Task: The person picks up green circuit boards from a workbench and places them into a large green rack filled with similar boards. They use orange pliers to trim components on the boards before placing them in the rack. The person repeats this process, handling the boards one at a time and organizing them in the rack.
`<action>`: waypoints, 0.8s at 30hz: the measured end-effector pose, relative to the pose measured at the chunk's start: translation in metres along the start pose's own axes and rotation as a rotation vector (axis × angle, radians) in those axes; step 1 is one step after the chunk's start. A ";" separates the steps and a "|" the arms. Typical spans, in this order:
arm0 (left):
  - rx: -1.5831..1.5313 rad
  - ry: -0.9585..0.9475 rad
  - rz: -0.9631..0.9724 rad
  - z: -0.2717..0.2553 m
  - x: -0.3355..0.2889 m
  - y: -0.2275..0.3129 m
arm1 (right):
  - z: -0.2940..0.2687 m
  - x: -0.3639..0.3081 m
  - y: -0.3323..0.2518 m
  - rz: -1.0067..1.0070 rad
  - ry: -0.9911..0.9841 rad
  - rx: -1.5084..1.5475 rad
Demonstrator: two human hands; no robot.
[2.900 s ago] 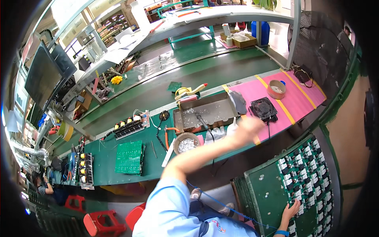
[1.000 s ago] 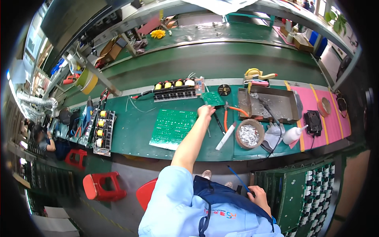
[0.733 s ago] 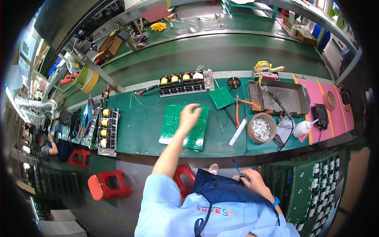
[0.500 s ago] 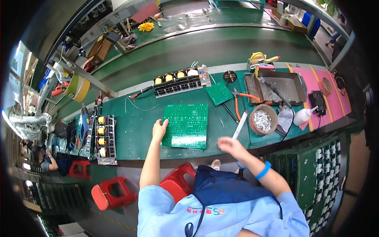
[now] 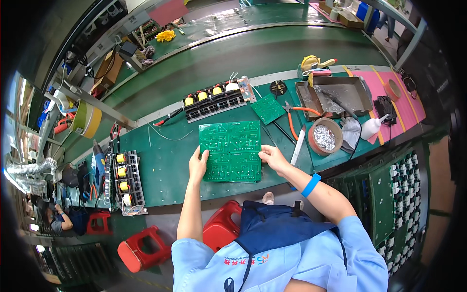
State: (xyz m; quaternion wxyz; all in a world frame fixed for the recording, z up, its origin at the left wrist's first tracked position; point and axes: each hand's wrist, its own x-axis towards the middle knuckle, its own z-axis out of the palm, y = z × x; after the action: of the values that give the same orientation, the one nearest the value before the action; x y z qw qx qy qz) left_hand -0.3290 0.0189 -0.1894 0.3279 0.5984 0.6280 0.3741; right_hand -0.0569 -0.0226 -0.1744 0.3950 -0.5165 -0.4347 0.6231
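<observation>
A square green circuit board (image 5: 230,152), divided into four similar panels, is in front of me over the green bench. My left hand (image 5: 197,164) grips its left edge, thumb on top. On the opposite edge, my right hand (image 5: 273,158) pinches the board with thumb and fingers. A sliver of another edge shows under the board's lower side; I cannot tell whether it is a second board. Just beyond lies a smaller green circuit board (image 5: 268,108). A pen-like white tool (image 5: 298,145) rests right of my right hand, near orange-handled cutters (image 5: 293,124).
Behind the board stands a black heatsink assembly with yellow coils (image 5: 214,100); a similar assembly (image 5: 127,180) is at left. To the right are a bowl of metallic bits (image 5: 325,138), a metal tray (image 5: 360,90) and a white bottle (image 5: 371,127). Red stools (image 5: 146,248) stand below the bench.
My right hand has come in from the right and taken hold of the board's right edge. The board now looks slightly larger and squarer to me. My left hand stays on its left edge.
</observation>
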 end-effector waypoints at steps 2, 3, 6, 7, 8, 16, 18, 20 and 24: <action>-0.263 -0.047 -0.028 -0.009 -0.014 0.051 | -0.002 -0.012 -0.013 -0.076 -0.002 -0.025; -0.280 -0.091 0.001 -0.016 -0.017 0.062 | -0.003 -0.019 -0.020 -0.121 -0.005 -0.006; -0.500 -0.155 -0.057 -0.025 -0.029 0.101 | -0.011 -0.040 -0.046 -0.247 0.011 0.083; -0.539 -0.169 -0.084 -0.023 -0.030 0.096 | -0.012 -0.051 -0.057 -0.276 0.026 0.143; -0.610 -0.190 -0.112 -0.019 -0.033 0.103 | -0.014 -0.061 -0.067 -0.307 0.043 0.202; -0.943 -0.330 -0.169 0.027 -0.065 0.152 | -0.051 -0.113 -0.090 -0.338 0.285 0.412; -0.890 -0.319 -0.114 0.036 -0.071 0.168 | -0.062 -0.122 -0.086 -0.366 0.312 0.416; -0.931 -0.341 -0.120 0.044 -0.077 0.180 | -0.072 -0.128 -0.083 -0.385 0.380 0.421; -0.929 -0.368 -0.096 0.053 -0.084 0.191 | -0.090 -0.135 -0.074 -0.382 0.380 0.407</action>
State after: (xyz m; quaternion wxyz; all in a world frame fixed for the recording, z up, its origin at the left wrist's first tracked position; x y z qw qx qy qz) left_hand -0.1807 -0.0603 -0.0543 0.6818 0.4156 0.3539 0.4870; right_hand 0.0563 -0.1151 -0.0716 0.6738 -0.4431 -0.3089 0.5043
